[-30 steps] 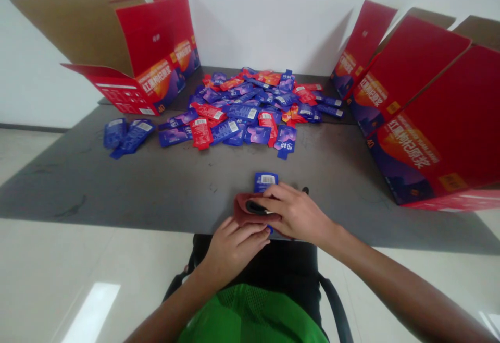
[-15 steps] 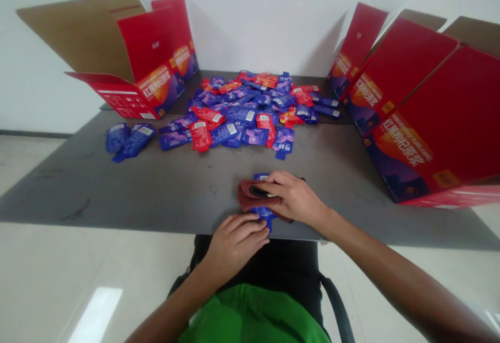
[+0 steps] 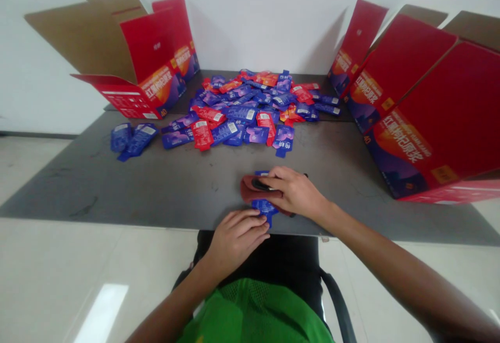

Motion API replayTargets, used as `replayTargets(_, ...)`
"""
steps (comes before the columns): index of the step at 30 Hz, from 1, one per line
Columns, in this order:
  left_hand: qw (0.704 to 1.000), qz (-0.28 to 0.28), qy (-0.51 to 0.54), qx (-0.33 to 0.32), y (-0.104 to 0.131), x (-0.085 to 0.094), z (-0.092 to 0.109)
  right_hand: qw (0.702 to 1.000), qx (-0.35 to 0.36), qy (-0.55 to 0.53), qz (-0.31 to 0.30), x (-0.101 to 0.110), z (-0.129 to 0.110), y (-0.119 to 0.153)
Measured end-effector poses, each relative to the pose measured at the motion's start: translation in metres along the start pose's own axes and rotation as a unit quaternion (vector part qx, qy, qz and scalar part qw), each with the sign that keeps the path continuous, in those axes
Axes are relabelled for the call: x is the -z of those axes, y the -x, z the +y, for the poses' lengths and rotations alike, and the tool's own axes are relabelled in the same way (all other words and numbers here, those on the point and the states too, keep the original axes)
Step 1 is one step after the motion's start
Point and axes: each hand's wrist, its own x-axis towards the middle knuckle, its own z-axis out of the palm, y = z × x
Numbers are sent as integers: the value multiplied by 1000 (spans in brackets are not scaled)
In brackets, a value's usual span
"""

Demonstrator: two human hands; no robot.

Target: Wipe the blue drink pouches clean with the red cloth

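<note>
My right hand (image 3: 295, 193) presses a dark red cloth (image 3: 250, 188) flat on a blue sachet (image 3: 264, 206) near the front edge of the grey table (image 3: 156, 181). My left hand (image 3: 234, 237) rests at that front edge, its fingertips pinning the sachet's near end. Most of the sachet is hidden under the cloth and my right hand; a small black object lies under my right fingers on the cloth.
A heap of blue and red sachets (image 3: 250, 106) covers the table's far middle, with a few blue ones (image 3: 133, 137) apart at the left. An open red carton (image 3: 133, 66) stands at the far left and open red cartons (image 3: 414, 103) along the right.
My right hand has slid the cloth away from me along the sachet, baring its near end. My left hand stays on that end.
</note>
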Motion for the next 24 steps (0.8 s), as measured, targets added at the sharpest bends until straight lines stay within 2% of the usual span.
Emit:
replayTargets(3, 1000, -5, 9, 3, -1, 0, 0, 997, -41, 54, 40, 8, 15, -14)
replayTargets(5, 1000, -7, 8, 4, 0, 0, -1, 996, -36, 62, 55, 13, 6, -14)
replayTargets(8, 1000, 4, 0, 3, 1, -1, -1, 999, 24, 25, 11, 10, -20, -1)
replayTargets(10, 1000, 8, -6, 2, 2, -2, -1, 999, 47, 0, -15, 2, -24, 6)
replayTargets(13, 1000, -1, -1, 1, 2, -1, -1, 1000, 11, -1, 11, -4, 1, 0)
replayTargets(15, 1000, -4, 5, 1, 1, -1, 0, 999, -21, 34, 30, 2, 23, -10)
replayTargets(17, 1000, -1, 8, 1, 0, 0, 0, 997, -31, 56, 44, 12, 30, -16)
replayTargets(20, 1000, -1, 4, -2, 1, 0, -1, 999, -5, 26, 46, 21, 5, -7)
replayTargets(22, 1000, 1, -8, -3, 1, 0, -1, 1000, 20, 7, 5, 17, -19, 6)
replayTargets(24, 1000, 6, -16, -4, 1, 0, -1, 999, 15, -2, -32, 9, -31, 15)
